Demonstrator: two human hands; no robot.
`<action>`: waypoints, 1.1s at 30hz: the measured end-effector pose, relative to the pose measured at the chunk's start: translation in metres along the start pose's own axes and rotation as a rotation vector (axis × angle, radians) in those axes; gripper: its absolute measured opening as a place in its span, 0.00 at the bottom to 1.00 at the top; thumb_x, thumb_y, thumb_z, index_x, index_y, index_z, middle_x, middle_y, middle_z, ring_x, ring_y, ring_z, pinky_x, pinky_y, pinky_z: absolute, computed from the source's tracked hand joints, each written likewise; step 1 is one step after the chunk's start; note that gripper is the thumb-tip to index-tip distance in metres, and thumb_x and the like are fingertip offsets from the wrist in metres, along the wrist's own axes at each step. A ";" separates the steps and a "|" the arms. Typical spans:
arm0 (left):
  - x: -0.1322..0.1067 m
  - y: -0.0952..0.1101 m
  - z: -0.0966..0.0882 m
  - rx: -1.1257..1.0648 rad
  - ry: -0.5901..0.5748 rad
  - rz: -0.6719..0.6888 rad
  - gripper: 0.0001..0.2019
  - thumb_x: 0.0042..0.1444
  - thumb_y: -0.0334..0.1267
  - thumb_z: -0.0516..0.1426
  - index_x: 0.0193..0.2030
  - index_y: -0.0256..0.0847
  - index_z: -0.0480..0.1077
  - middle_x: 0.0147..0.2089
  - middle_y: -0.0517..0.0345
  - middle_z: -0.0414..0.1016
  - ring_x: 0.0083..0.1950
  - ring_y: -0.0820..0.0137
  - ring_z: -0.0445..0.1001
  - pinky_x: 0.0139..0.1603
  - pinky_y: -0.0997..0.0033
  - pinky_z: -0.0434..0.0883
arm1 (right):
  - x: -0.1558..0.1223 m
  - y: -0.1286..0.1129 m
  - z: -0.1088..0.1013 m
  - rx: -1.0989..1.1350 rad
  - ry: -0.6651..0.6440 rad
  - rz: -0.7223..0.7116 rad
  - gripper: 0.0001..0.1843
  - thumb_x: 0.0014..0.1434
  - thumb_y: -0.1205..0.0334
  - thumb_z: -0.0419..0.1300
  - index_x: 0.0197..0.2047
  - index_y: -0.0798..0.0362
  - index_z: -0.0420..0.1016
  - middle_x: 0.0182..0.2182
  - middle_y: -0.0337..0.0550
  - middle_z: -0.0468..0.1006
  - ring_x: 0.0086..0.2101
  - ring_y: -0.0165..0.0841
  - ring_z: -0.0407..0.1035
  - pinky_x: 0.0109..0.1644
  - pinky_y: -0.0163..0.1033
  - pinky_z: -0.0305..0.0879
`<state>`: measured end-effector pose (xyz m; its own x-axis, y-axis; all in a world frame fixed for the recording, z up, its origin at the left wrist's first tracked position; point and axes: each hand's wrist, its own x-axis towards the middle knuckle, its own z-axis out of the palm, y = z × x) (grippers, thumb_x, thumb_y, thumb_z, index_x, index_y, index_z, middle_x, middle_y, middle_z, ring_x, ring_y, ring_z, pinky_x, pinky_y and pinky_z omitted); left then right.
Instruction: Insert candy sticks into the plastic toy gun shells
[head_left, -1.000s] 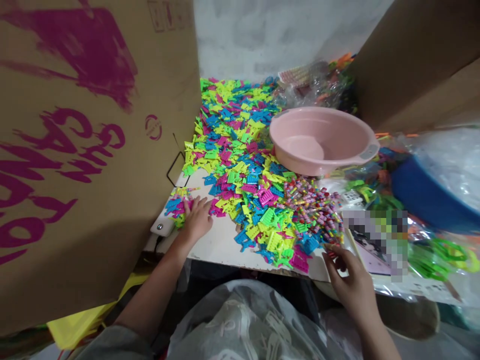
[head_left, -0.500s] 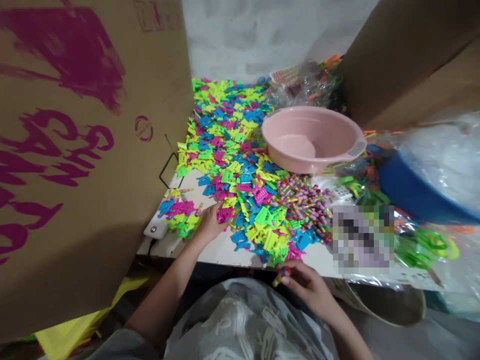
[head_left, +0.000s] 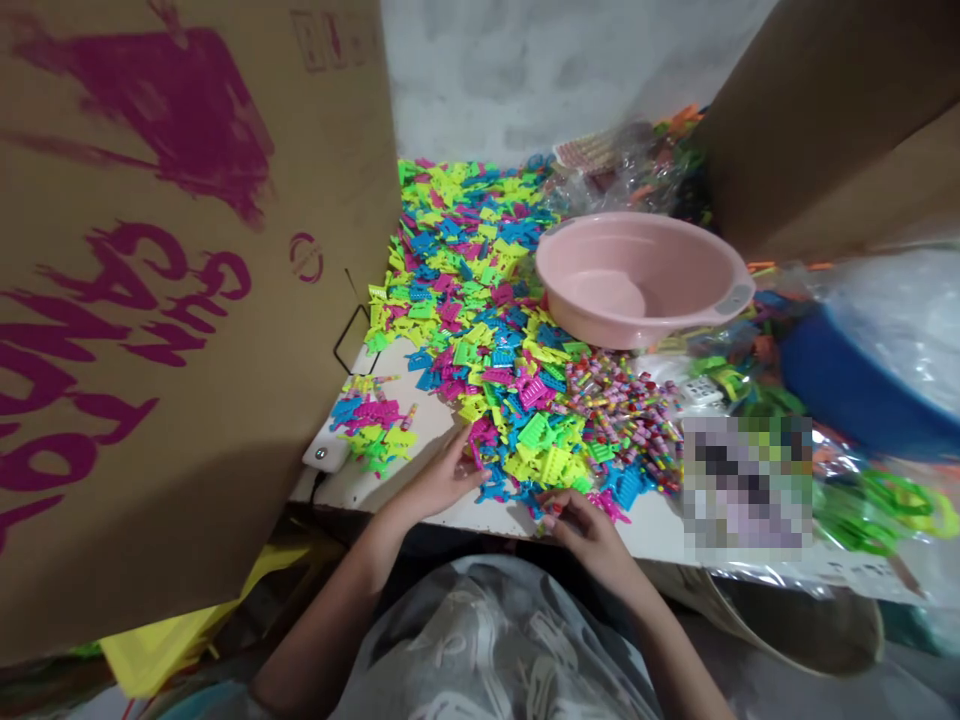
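One pink plastic piece (head_left: 478,452) pinched in the left grip (head_left: 441,482), one small red-tipped tube (head_left: 556,510) in the right grip (head_left: 591,532), lower centre of frame over the desk (head_left: 431,428); probably picking-up step, next move calling for steady pinches.

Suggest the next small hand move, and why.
Perhaps ease the small red-tipped tube in the right hand toward the magenta plastic piece in the left hand: both items look held, and the hands are close together.
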<state>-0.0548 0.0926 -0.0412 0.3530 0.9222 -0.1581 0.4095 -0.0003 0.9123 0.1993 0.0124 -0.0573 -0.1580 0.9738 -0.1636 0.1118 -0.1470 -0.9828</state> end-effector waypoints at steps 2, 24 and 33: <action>-0.003 0.007 -0.014 0.389 0.016 -0.008 0.37 0.57 0.48 0.60 0.71 0.44 0.55 0.69 0.42 0.62 0.67 0.54 0.64 0.66 0.53 0.64 | 0.000 0.002 -0.001 0.010 -0.002 0.000 0.23 0.56 0.38 0.64 0.34 0.51 0.69 0.42 0.50 0.79 0.44 0.40 0.74 0.50 0.45 0.70; 0.023 -0.020 -0.076 1.076 0.093 -0.213 0.23 0.66 0.38 0.49 0.66 0.43 0.66 0.72 0.45 0.59 0.76 0.47 0.46 0.72 0.34 0.29 | -0.017 0.006 0.012 0.089 -0.105 0.010 0.21 0.57 0.40 0.64 0.33 0.51 0.67 0.35 0.46 0.78 0.38 0.38 0.73 0.45 0.42 0.69; 0.093 -0.004 -0.107 0.681 0.270 -0.310 0.21 0.62 0.39 0.59 0.61 0.39 0.68 0.71 0.45 0.60 0.73 0.51 0.54 0.71 0.36 0.49 | -0.021 -0.001 0.020 0.130 -0.126 0.003 0.22 0.58 0.41 0.63 0.32 0.51 0.66 0.33 0.45 0.77 0.36 0.37 0.72 0.43 0.41 0.68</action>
<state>-0.1138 0.2196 -0.0195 -0.0416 0.9808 -0.1907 0.9110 0.1156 0.3959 0.1834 -0.0116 -0.0545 -0.2807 0.9449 -0.1684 -0.0135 -0.1794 -0.9837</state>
